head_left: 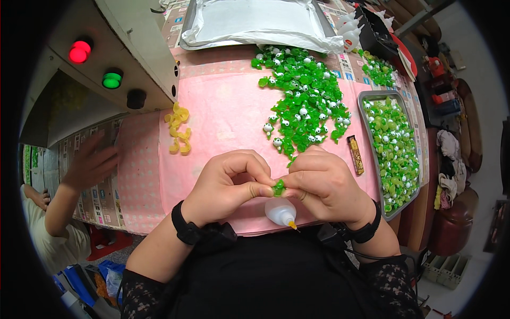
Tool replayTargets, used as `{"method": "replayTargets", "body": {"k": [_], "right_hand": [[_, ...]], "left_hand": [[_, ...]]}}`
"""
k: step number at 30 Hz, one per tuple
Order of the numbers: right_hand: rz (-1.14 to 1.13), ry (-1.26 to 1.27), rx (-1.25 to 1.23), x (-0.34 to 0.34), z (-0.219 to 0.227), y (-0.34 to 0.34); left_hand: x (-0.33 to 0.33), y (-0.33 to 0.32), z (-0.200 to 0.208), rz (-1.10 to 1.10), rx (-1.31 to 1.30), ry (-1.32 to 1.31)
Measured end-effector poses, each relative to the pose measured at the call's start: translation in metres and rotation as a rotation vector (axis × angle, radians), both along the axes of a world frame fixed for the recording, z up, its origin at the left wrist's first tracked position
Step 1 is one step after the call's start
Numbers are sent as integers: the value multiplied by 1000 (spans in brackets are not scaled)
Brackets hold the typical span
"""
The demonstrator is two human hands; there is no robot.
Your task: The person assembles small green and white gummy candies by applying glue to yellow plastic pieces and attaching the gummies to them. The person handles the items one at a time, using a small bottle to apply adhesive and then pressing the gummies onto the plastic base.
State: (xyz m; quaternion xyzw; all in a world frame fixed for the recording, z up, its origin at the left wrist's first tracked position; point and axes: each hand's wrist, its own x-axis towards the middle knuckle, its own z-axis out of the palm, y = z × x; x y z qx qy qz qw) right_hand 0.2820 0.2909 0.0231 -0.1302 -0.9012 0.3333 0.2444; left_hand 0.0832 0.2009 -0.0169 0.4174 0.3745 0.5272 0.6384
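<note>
Above the near edge of the pink table cover, my left hand (228, 181) and my right hand (326, 183) meet in a pinch. Between their thumbs and fingertips is a small green plastic piece (279, 187), partly hidden by the fingers. Just below it lies a translucent white squeeze bottle (278, 211) with a yellow needle tip, pointing toward me. Beyond my hands spreads a heap of shiny green pieces (305, 95), many of them small figures with white eyeball heads. Its near end reaches my right hand's fingertips.
On the right stands a grey metal tray (363, 114) full of green pieces, beside a small dark-and-gold packet (355, 155). Yellow curved pieces (179, 127) lie by a machine (138, 42) with lit buttons. A paper-lined tray (255, 24) is at the back. Another person's hand (90, 162) is at left.
</note>
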Motion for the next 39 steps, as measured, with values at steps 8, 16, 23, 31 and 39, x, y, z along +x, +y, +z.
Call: {"method": "replayTargets", "body": {"k": [8,16,23,31,39], "right_hand": [[0,4,-13,0,0,-1],[0,-16,25,0,2,-1],[-13,-8,55,1,-1,0],[-13,-17,47,1,1,-1],[-5,-40,60,2,1,1]], "left_hand": [[0,0,1,-1,-11,-17],[1,0,-2,4,0,-30],[1,1,-3,12,8,-41],[1,1,-3,15,2,-51],[0,1,0,22,-22,-40]]}}
